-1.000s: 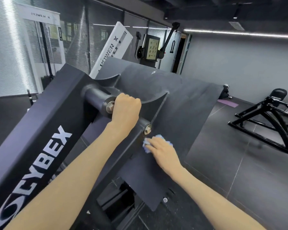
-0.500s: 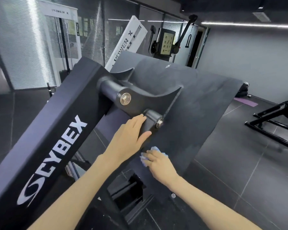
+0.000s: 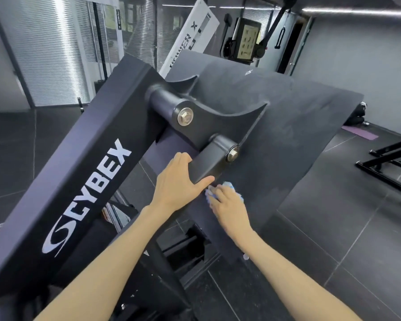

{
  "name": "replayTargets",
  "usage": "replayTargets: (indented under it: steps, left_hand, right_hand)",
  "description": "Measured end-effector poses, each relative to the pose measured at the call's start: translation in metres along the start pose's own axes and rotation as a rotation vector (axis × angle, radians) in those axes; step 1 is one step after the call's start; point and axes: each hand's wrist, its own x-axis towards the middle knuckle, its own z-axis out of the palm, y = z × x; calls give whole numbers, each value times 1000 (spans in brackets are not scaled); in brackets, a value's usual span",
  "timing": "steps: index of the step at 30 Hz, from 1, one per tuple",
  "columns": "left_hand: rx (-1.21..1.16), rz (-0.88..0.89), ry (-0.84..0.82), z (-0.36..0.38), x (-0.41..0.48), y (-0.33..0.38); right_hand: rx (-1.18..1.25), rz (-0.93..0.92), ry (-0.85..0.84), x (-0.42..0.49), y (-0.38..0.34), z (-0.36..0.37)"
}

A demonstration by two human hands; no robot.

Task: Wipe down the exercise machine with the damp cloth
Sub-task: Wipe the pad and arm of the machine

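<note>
— Hands first: what is each one doing?

— Right hand (image 3: 229, 206) lies over the blue damp cloth (image 3: 227, 185), fingers bent down onto it, pressing it against the dark footplate (image 3: 287, 126) just below the lower pivot link (image 3: 210, 162). Only the cloth's edges show past the fingers.

— And the left?

— Left hand (image 3: 177, 179) wraps the lower end of that link, thumb stretched along its bottom edge, fingers curled over the far side. I judge it a brace: it likely steadies the person, or the hinged part, while the other hand rubs.

— Why is the cloth there?

— Probably to reach the seam where link meets plate, a spot that gathers dust.

— Further out?

— Two hex bolts, upper (image 3: 185, 116) and lower (image 3: 232, 155), pin the bracket. The slanted frame beam (image 3: 74, 172) marked CYBEX runs left. Most of the plate looks unwiped, though I cannot tell for sure.
</note>
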Motion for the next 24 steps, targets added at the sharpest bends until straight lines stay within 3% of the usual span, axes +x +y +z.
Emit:
replayTargets:
  steps: [1,3,5,7,8,10,12,16,20,24]
  left_hand:
    - [-2,-1,-5,0,0,0]
    - [-8,-1,-12,-2,0,1]
    - [-7,-9,-22,-3,-1,2]
    - [-3,-23,-27,-3,-2,3]
    - [1,-30,-26,-4,-2,3]
    - [6,-39,-18,-3,-2,3]
    - [10,-37,-17,-4,-2,4]
    - [-3,-45,-20,-3,-3,4]
    - [-10,-48,-24,-3,-3,5]
    - [-7,-50,-29,-3,-4,5]
  right_hand:
    - [-110,-115,-102,-7,-14,5]
    - [-92,-347,-101,-25,-24,27]
    - [94,-263,-118,-30,-23,13]
    - [127,-138,-62,-13,5,-22]
    - [76,-129,52,-4,25,-41]
    - [104,84,231,12,64,-75]
    - [-132,23,366,16,91,-93]
    - [-178,-33,359,-24,48,-76]
    - [-136,-333,91,-63,15,-25]
    - [-158,-302,154,-25,46,-58]
